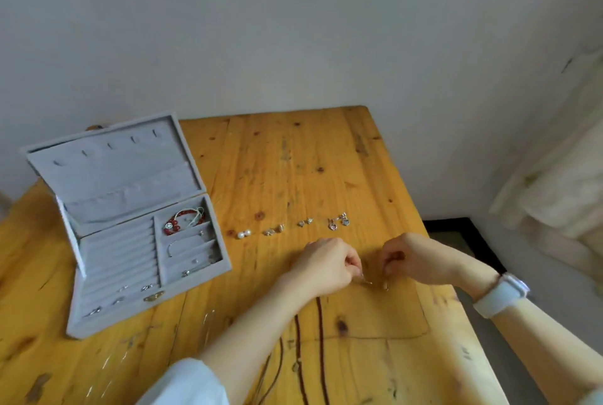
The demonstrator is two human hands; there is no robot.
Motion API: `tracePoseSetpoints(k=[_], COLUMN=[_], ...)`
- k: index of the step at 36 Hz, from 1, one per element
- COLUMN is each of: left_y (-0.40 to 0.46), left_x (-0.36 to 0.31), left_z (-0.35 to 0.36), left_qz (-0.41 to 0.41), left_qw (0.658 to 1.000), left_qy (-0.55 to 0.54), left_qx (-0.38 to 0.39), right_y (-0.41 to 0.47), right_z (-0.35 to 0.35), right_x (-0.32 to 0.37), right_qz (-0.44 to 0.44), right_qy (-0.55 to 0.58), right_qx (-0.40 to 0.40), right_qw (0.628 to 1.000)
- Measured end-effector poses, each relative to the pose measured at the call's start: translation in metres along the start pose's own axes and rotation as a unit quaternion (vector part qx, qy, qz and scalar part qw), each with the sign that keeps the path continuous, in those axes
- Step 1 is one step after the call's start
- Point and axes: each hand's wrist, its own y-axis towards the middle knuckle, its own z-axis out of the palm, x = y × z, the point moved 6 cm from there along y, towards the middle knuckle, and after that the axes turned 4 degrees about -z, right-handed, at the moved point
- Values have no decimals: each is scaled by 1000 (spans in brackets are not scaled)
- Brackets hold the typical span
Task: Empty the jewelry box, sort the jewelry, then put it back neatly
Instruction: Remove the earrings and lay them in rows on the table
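In open grey jewelry box [98,277], red bracelet [184,220], rings, both hands' fingers [354,262] pinching small earrings [375,284].

Left hand [326,262]: knuckles up, fingers curled, fingertips pinched together and pointing right toward the other hand. Right hand [411,258]: just beside it, fingers curled downward in a matching pinch. 2 bare forearms converge from below; white band on right wrist.

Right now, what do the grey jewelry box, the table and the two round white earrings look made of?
Grey jewelry box: soft matte lining, velvet-like fabric by its non-reflective nap. Orange-brown table: pine-like wood, showing knots, plank seams and a slight varnish sheen. Two round white earrings: glossy beads, probably pearl or imitation; too small to tell.
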Motion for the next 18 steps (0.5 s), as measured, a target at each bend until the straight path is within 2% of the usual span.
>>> tracePoseSetpoints(k=[10,18], left_y=[53,78], left_x=[-11,-10], left_z=[-7,-17], left_qz=[-15,-27], left_qw=[990,981], left_qy=[51,91], left_qx=[-128,-168], right_y=[28,48], right_z=[-20,-30], right_x=[-31,-38], right_qz=[20,30], right_qy=[74,58], right_qx=[-226,-282], right_qw=[971,957])
